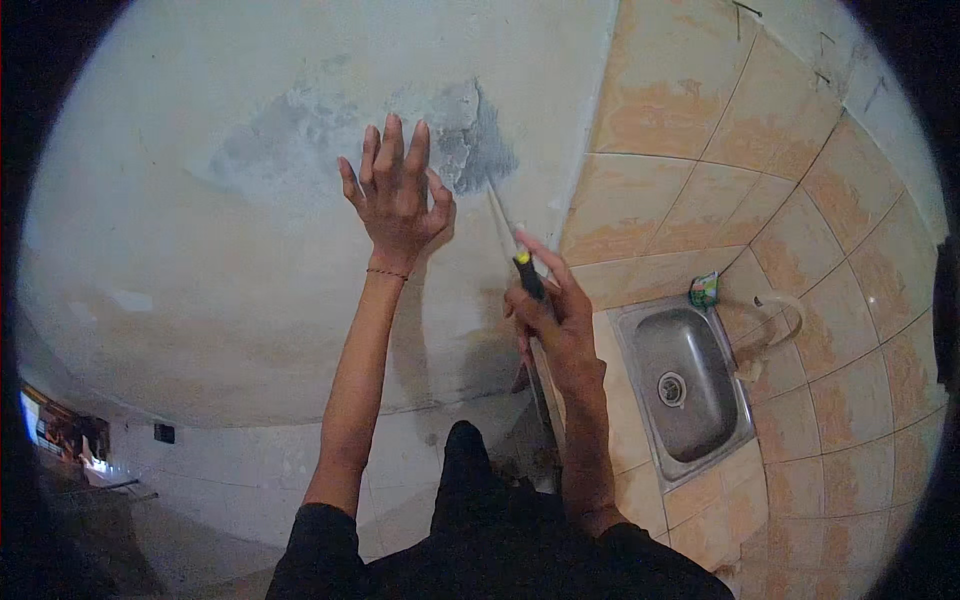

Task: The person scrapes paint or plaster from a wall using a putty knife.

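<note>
My right hand (pixel 559 311) grips a bladed hand tool (pixel 531 276) by its black handle, which has a yellow part at the blade end. Its thin, pale blade points up and to the left, and the tip is at the lower right edge of a grey patch (pixel 491 146) in the wall. Rough, flaking paint or plaster (pixel 459 142) borders this patch. My left hand (pixel 397 191) holds nothing. Its fingers are spread at the damaged area, and whether the palm presses on the pale wall (pixel 285 315) cannot be told.
To the right is a tiled counter (pixel 634 405) with a steel sink (pixel 686 390). A green packet (pixel 704 290) stands at the sink's corner, near a pale curved faucet (pixel 784 315). Orange-beige tiles (pixel 660 195) meet the painted wall. White floor tiles (pixel 247 465) lie below.
</note>
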Demonstrator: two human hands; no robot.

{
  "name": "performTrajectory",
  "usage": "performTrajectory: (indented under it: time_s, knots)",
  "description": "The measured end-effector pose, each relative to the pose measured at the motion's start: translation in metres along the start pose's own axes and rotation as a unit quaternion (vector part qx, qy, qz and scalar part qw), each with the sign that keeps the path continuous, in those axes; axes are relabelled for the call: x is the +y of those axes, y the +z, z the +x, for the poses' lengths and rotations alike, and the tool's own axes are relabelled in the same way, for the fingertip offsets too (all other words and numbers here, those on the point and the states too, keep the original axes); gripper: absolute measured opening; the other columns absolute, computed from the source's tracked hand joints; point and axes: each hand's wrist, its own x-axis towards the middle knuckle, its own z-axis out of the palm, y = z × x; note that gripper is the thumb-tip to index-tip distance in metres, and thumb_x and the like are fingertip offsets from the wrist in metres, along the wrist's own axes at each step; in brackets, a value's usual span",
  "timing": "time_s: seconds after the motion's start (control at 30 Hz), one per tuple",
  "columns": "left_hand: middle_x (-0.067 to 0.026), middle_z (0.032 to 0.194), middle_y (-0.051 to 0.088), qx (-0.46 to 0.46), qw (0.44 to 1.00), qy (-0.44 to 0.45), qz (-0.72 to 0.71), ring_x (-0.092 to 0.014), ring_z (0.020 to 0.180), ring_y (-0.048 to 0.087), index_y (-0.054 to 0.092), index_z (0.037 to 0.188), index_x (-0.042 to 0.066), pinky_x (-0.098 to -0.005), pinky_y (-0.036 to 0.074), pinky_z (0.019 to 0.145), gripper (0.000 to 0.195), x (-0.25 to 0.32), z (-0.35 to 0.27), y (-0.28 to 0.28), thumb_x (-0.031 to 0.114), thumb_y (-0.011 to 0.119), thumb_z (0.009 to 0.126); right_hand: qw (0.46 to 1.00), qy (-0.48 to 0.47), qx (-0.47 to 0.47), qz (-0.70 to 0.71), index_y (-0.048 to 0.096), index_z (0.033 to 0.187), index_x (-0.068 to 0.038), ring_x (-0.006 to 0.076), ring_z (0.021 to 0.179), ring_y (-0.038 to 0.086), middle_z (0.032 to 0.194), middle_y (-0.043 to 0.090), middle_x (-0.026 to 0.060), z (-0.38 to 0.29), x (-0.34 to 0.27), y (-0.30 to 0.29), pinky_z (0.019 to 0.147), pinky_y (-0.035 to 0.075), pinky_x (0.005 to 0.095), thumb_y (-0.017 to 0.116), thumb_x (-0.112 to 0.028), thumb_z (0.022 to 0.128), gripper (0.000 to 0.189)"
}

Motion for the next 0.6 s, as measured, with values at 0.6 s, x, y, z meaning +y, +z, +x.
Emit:
performTrajectory:
  time_s: [0.6]
  knots:
    - [-0.0080, 0.148, 0.047, -0.004, 1.000, 0.005, 0.016, -0.027, 0.144, 0.033, 0.056, 0.140, 0.020, -0.0489, 0.003, 0.122, 0.059, -0.001, -0.002, -0.001, 0.030, 0.049, 0.082, 0.638, 0.159, -0.090, 0.748, 0.009, 0.158, -0.031, 0.0059, 0.040, 0.032, 0.074, 0.038, 0.0049, 0.027, 0.018, 0.033, 0.029, 0.026, 0.0169, 0.042, -0.032, 0.106, 0.062]
